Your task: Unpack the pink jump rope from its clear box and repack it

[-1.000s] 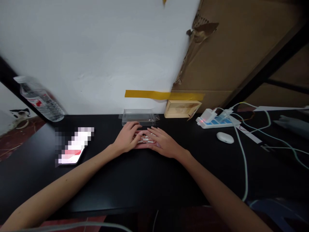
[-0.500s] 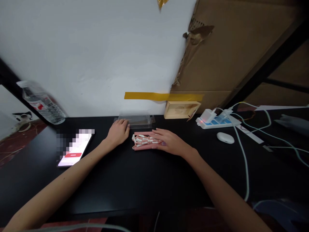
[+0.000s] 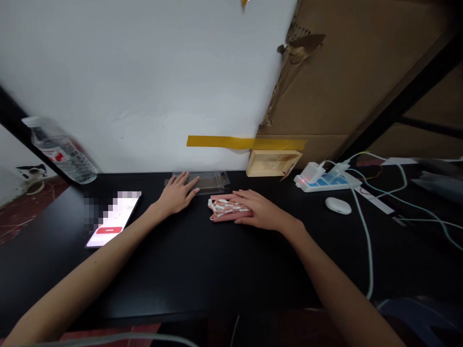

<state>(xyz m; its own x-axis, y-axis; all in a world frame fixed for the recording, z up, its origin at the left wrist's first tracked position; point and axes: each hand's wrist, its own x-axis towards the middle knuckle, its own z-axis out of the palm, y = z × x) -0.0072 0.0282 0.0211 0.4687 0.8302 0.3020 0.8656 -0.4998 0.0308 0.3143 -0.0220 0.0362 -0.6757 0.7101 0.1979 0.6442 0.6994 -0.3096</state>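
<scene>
A folded pink-and-white beaded jump rope (image 3: 228, 207) lies on the black table, its two pink handles along the far and near sides. Over its right end is my right hand (image 3: 263, 211), with the fingers along the far handle and the thumb at the near one, gripping the bundle. The covered end cannot be seen. My left hand (image 3: 176, 193) lies with fingers spread on the left part of a clear plastic package (image 3: 210, 181), which rests flat near the wall. A gap separates the left hand from the jump rope.
A lit phone (image 3: 115, 219) lies at left, with a plastic bottle (image 3: 63, 154) beyond it. A small wooden box (image 3: 271, 164) leans at the back. To the right are a power strip (image 3: 329, 183) with cables and a white earbud case (image 3: 338, 206).
My right hand and the jump rope have shifted slightly right. My left hand has spread its fingers and moved a little left, and the plastic package has shifted slightly left.
</scene>
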